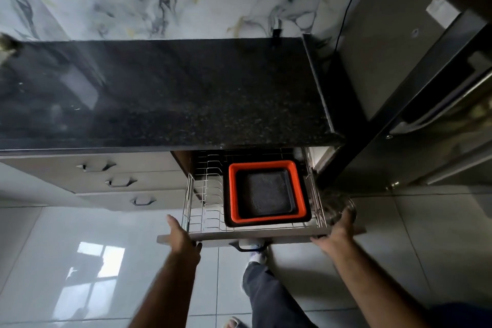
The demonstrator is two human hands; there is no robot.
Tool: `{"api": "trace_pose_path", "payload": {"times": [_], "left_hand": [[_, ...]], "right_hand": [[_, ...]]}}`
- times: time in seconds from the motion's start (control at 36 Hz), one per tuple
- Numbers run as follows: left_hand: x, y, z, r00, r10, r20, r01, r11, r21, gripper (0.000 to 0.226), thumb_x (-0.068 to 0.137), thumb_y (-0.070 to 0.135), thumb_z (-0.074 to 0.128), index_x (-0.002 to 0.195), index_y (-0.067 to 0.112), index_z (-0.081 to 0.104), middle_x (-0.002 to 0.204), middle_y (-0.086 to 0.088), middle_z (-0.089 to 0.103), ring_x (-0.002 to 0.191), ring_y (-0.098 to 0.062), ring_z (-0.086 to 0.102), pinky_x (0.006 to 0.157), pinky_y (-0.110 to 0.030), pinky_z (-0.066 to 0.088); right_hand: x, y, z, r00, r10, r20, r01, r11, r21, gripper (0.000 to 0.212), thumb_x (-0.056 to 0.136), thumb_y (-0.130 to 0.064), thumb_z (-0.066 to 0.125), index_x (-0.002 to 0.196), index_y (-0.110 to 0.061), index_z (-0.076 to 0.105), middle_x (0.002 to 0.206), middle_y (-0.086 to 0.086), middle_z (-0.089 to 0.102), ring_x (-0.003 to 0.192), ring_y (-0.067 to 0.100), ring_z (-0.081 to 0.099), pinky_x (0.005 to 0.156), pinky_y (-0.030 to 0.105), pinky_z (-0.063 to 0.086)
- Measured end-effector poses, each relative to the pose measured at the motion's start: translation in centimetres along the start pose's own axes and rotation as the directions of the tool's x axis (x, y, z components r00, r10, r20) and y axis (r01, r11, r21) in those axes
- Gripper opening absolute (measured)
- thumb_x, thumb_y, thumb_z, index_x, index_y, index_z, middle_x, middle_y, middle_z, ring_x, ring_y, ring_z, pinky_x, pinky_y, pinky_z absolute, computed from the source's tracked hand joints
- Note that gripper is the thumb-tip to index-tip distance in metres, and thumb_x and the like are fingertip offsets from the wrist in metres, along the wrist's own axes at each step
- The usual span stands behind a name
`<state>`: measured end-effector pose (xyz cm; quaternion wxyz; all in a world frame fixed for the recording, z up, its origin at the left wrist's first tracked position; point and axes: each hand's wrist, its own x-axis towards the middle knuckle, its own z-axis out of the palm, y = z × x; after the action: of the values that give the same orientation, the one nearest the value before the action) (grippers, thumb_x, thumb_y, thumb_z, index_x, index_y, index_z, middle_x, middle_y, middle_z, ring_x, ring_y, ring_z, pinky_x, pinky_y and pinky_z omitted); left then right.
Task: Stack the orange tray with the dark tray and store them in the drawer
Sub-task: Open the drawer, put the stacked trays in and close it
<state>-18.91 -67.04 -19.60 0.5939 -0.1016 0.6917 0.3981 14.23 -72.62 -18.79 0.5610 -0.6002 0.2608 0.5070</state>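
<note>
Black speckled granite made up the long countertop (165,93), and beneath its right end the pulled-out drawer with a chrome wire rack (195,194) stood open. Inside it on the right lay the square orange plastic tray (302,189), nested with the dark square tray (267,194) — stacked and already stored. The left hand (181,237) pressed flat, fingers together, on the pale drawer front (279,234); the right hand (336,231) curled over its right corner. The risk I saw was in the closing: an uneven push could skew the drawer on its runners, a hard shove could slide the trays against the wire — and the right fingers, hooked over the edge, looked liable to be pinched under the countertop.
</note>
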Motion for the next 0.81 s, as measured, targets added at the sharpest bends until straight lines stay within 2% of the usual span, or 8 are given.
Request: {"api": "trace_pose_path", "payload": {"times": [0.25,0.31,0.36,0.39,0.47,0.64,0.72,0.81], "left_hand": [[4.1,2.6,4.9,1.0,0.018,0.021,-0.016,0.996,-0.088,0.1,0.078,0.082,0.044,0.154,0.021,0.025,0.157,-0.011,0.033,0.138,-0.031,0.042,0.113,-0.047,0.038],[4.8,3.5,6.6,0.999,0.022,0.034,-0.018,0.995,-0.101,0.097,0.08,0.08,0.043,0.154,0.021,0.025,0.157,-0.011,0.033,0.139,-0.031,0.041,0.112,-0.047,0.039],[5.3,4.4,8.5,0.998,0.035,0.047,-0.029,0.994,-0.109,0.097,0.081,0.081,0.042,0.155,0.021,0.025,0.158,-0.011,0.032,0.14,-0.031,0.04,0.112,-0.047,0.038],[5.7,4.8,9.5,0.998,0.041,0.051,-0.035,0.993,-0.112,0.097,0.08,0.081,0.041,0.155,0.021,0.024,0.158,-0.011,0.032,0.14,-0.031,0.04,0.113,-0.048,0.038],[5.8,6.1,12.3,0.996,0.053,0.074,-0.043,0.991,-0.129,0.099,0.081,0.081,0.041,0.156,0.02,0.021,0.159,-0.012,0.031,0.141,-0.03,0.04,0.115,-0.049,0.035],[5.4,8.3,17.2,0.981,0.098,0.169,-0.075,0.988,-0.138,0.099,0.081,0.082,0.039,0.158,0.021,0.019,0.163,-0.012,0.025,0.147,-0.03,0.031,0.118,-0.051,0.029],[5.2,9.4,19.0,0.97,0.109,0.217,-0.079,0.986,-0.144,0.099,0.081,0.082,0.04,0.158,0.024,0.02,0.163,-0.012,0.025,0.148,-0.031,0.03,0.119,-0.052,0.028],[5.2,10.4,20.4,0.958,0.086,0.275,-0.057,0.992,-0.113,0.094,0.081,0.082,0.04,0.155,0.025,0.028,0.161,-0.012,0.03,0.145,-0.032,0.034,0.117,-0.053,0.032]], "right_hand": [[2.3,-2.4,6.3,0.995,-0.041,-0.09,0.046,0.998,0.053,0.099,0.077,-0.08,0.056,0.153,-0.024,0.027,0.162,0.017,0.032,0.145,0.042,0.036,0.119,0.065,0.027],[3.0,-3.1,8.1,0.997,-0.035,-0.076,0.041,0.995,0.091,0.088,0.076,-0.079,0.059,0.144,-0.026,0.039,0.157,0.015,0.04,0.132,0.038,0.049,0.115,0.063,0.034],[3.4,-4.0,9.9,0.998,-0.025,-0.052,0.03,0.995,0.1,0.07,0.076,-0.079,0.059,0.122,-0.028,0.052,0.154,0.012,0.044,0.124,0.034,0.053,0.114,0.058,0.038],[3.7,-4.5,10.7,0.999,-0.024,-0.044,0.028,0.995,0.098,0.069,0.076,-0.08,0.058,0.122,-0.029,0.053,0.155,0.013,0.043,0.129,0.035,0.051,0.115,0.058,0.037],[4.5,-5.9,13.0,1.0,-0.028,0.008,0.027,0.998,0.06,0.096,0.078,-0.083,0.05,0.151,-0.023,0.036,0.159,0.019,0.035,0.142,0.04,0.041,0.119,0.058,0.032],[5.6,-8.6,17.6,0.996,-0.009,0.091,0.006,0.999,0.037,0.073,0.084,-0.08,0.044,0.131,-0.023,0.05,0.156,0.017,0.038,0.141,0.038,0.041,0.117,0.06,0.031],[5.6,-10.0,19.6,0.994,0.008,0.104,-0.012,0.999,0.037,0.085,0.084,-0.079,0.045,0.15,-0.026,0.04,0.159,0.014,0.036,0.145,0.037,0.035,0.119,0.06,0.03],[4.9,-11.0,20.8,0.988,0.026,0.149,-0.034,0.998,0.047,0.082,0.086,-0.077,0.046,0.149,-0.026,0.042,0.158,0.014,0.038,0.144,0.035,0.038,0.119,0.056,0.032]]}}
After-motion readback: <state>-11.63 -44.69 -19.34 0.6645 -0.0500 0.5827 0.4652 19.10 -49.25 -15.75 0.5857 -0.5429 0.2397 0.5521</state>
